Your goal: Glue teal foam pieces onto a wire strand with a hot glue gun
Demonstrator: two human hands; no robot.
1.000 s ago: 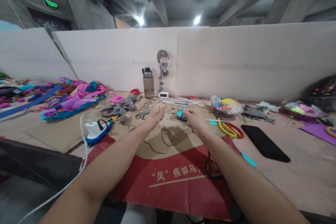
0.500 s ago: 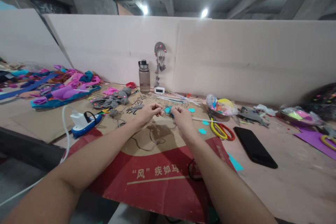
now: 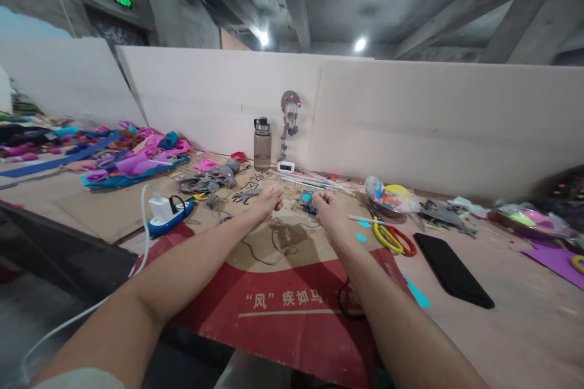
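Observation:
My left hand [image 3: 270, 200] is closed in a pinch above the cardboard sheet [image 3: 301, 334]; what its fingers hold is too small to make out. To its right, my right hand [image 3: 329, 209] has its fingers pinched on a small dark blue piece, beside a turquoise star [image 3: 306, 196]. A thin grey cord [image 3: 276, 249] lies in loops on the cardboard below both hands. More turquoise pieces [image 3: 361, 236] lie right of my right hand, near yellow-and-red scissors [image 3: 395, 238].
A bottle [image 3: 262, 146] and small white clock [image 3: 285, 166] stand behind. Left are grey felt pieces [image 3: 205, 179] and a blue power strip [image 3: 171, 219]. A black phone [image 3: 451, 268] and a filled bowl [image 3: 392, 197] are at right.
The head view has shifted, so the scene sits lower and further right. My hands have moved apart, and the turquoise star is now nearer my right hand.

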